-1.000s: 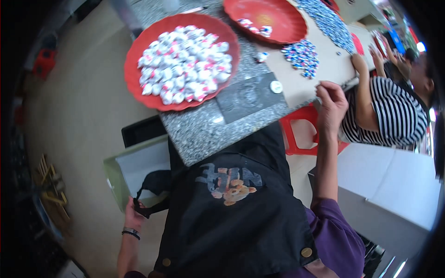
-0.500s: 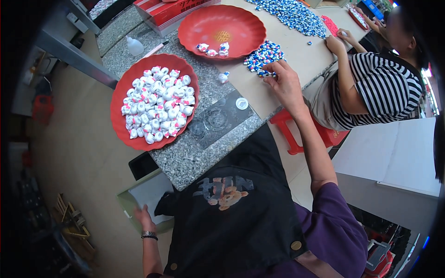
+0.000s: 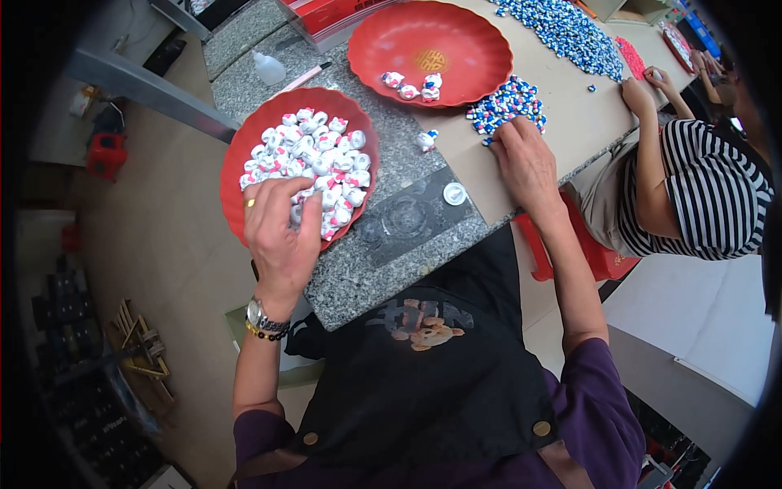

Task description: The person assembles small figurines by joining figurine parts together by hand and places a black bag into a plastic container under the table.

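Observation:
My left hand (image 3: pixel 281 232) reaches over a red scalloped plate (image 3: pixel 230 200) on the near left of the table. Its thumb and fingers are apart, just above a heap of small white figurine heads (image 3: pixel 305 147) with pink bows. At the near edge of a pile of small blue, white and pink pieces (image 3: pixel 513 102), the fingertips of my right hand (image 3: pixel 528 163) are pinched together. Whatever they hold is hidden, though a blue bit shows beside them. One assembled figurine (image 3: pixel 427 140) with a white head and blue body stands between the hands.
Behind lies a second red plate (image 3: pixel 456 33) with several figurines (image 3: pixel 432 85). A white squeeze bottle (image 3: pixel 269 68), a pink pen (image 3: pixel 305 76) and a small round lid (image 3: pixel 454 193) lie on the table. To the right sits a person in a striped shirt (image 3: pixel 709 183), beside a larger blue pile (image 3: pixel 562 41).
My left hand has risen from the green-edged drawer below the table to the plate of white heads. My right hand's fingers have closed at the edge of the small pile.

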`<state>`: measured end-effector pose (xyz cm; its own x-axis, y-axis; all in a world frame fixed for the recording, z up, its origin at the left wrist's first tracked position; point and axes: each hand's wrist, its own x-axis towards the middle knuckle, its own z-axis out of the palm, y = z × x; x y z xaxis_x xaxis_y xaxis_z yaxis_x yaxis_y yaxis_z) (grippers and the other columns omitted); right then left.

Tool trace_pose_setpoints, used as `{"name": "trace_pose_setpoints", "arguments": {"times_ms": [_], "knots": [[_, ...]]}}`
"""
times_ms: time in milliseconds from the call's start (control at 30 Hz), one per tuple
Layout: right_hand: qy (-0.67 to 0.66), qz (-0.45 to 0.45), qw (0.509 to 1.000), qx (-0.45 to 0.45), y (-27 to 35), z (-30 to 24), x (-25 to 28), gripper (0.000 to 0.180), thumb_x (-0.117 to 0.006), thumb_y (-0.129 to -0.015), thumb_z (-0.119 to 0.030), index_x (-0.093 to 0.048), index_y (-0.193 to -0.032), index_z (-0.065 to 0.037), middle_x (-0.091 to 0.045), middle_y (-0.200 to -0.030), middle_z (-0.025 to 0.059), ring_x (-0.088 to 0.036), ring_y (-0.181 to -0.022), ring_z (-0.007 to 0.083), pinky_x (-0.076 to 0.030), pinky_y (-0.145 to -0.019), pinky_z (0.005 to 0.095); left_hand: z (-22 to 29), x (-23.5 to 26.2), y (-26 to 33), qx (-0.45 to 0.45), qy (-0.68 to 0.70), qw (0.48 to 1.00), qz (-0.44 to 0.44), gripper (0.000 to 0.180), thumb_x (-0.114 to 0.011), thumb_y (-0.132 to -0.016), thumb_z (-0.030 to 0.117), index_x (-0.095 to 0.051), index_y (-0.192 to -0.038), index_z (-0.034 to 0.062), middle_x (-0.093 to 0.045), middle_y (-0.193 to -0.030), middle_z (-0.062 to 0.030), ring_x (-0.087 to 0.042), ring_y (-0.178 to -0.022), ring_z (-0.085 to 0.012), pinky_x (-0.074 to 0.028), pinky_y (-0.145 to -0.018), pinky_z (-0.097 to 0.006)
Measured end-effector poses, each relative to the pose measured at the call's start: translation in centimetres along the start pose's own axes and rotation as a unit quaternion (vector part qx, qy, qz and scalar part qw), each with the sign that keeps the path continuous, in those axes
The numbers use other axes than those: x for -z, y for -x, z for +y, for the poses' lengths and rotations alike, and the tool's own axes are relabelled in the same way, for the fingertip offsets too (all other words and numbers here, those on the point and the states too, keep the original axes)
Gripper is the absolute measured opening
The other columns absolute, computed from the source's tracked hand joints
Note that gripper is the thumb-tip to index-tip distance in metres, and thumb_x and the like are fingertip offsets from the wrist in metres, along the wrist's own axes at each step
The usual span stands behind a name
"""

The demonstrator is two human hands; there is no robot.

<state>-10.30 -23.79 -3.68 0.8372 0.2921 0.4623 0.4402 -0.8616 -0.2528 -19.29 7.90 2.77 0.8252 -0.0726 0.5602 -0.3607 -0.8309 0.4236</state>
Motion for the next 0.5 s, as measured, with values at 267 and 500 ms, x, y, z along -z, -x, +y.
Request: {"name": "trace_pose_setpoints", "arguments": {"times_ms": [267, 500], "knots": [[0.02, -0.042, 0.993, 0.106, -0.5, 0.6, -0.7, 0.011, -0.058, -0.076, -0.011, -0.057, -0.086, -0.005, -0.054, -0.089, 0.009, -0.055, -0.089, 0.0269, -0.047, -0.077, 0.0388, 1.7, -4.2, -4.4, -0.082, 0.017, 0.994, -0.076, 0.015, -0.071, -0.078, 0.004, -0.067, -0.092, 0.0028, -0.063, -0.081, -0.0104, -0.056, -0.084, -0.0295, -0.043, -0.078, -0.041], [-0.007, -0.055, 0.997, 0.057, -0.9, 0.0, -0.3, 0.011, -0.059, -0.085, -0.007, -0.059, -0.095, -0.003, -0.055, -0.091, 0.0108, -0.056, -0.092, 0.0259, -0.048, -0.079, 0.0375, 2.1, -9.7, -8.1, -0.165, -0.051, 0.958, -0.23, 0.022, -0.075, -0.077, 0.018, -0.066, -0.09, 0.0033, -0.067, -0.082, -0.0118, -0.059, -0.082, -0.0323, -0.041, -0.074, -0.043]]}}
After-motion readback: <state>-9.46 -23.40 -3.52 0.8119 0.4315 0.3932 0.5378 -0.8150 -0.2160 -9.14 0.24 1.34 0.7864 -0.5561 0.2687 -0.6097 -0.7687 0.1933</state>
